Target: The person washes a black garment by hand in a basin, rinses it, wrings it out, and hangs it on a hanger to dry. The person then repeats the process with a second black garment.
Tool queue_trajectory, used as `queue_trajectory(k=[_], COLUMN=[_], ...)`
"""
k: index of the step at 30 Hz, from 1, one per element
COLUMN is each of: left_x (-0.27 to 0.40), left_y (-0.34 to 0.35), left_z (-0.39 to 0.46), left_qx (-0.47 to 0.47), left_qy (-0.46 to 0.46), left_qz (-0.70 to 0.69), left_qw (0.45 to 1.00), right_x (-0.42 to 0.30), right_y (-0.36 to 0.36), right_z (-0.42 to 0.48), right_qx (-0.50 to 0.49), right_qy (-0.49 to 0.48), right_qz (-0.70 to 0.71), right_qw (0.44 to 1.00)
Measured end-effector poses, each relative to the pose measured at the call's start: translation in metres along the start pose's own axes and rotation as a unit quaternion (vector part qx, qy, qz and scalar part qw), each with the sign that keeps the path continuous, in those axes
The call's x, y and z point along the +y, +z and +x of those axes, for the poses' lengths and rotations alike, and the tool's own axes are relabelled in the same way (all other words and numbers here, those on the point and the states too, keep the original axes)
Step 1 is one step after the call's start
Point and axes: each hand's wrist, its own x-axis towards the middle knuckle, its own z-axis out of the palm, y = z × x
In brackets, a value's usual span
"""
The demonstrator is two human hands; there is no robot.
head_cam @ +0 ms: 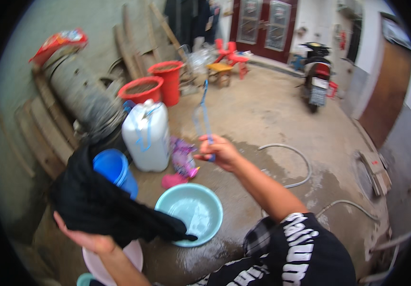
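Observation:
A wet-looking black cloth garment point(108, 207) is draped over my left hand point(83, 236), which bears it from below, with some fingers hidden behind it. The cloth's lower end hangs at the rim of a light turquoise basin point(210, 234) that stands on the ground with water in it. Farther forward and to the right, my right hand point(218, 152) grips a thin blue clothes hanger point(205, 119), its hook pointing up. Partly under my left forearm is a pale pink basin point(133, 257).
Behind the garment stand a blue bucket point(130, 182) and a white plastic jerrycan point(148, 136). A purple plastic bag point(184, 157) lies beside them. Red pots point(167, 87) of soil, leaning wooden planks point(44, 125), a grey hose point(309, 164) and a motor scooter point(316, 78) are around the wet concrete.

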Motion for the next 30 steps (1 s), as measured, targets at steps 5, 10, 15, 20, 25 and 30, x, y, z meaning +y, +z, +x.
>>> queue_trajectory(k=[5, 10, 15, 20, 25, 30], left_x=[-0.002, -0.002, -0.014, -0.043, -0.071, -0.099], left_y=[-0.017, -0.018, -0.025, -0.025, -0.006, 0.028], left_z=[0.008, 0.008, 0.01, 0.01, 0.02, 0.035], left_qx=[-0.107, -0.104, -0.095, -0.091, -0.104, -0.121], left_qy=[-0.087, 0.223, 0.443, 0.35, 0.239, 0.104], left_qz=[-0.101, 0.426, 0.722, 0.78, 0.809, 0.826], left_qw=[0.985, 0.871, 0.523, 0.51, 0.527, 0.541], right_x=[0.005, 0.017, 0.029, 0.031, 0.037, 0.074], right_y=[0.001, 0.001, -0.008, 0.003, 0.019, 0.019], right_z=[-0.075, -0.103, -0.103, -0.093, -0.095, -0.123], right_qx=[-0.012, 0.042, 0.173, 0.16, 0.203, 0.296], right_qy=[-0.035, -0.013, -0.003, -0.074, 0.122, 0.177], right_qz=[0.054, 0.059, -0.141, -0.087, -0.116, -0.172], right_qw=[0.998, 0.997, 0.975, 0.981, 0.965, 0.923])
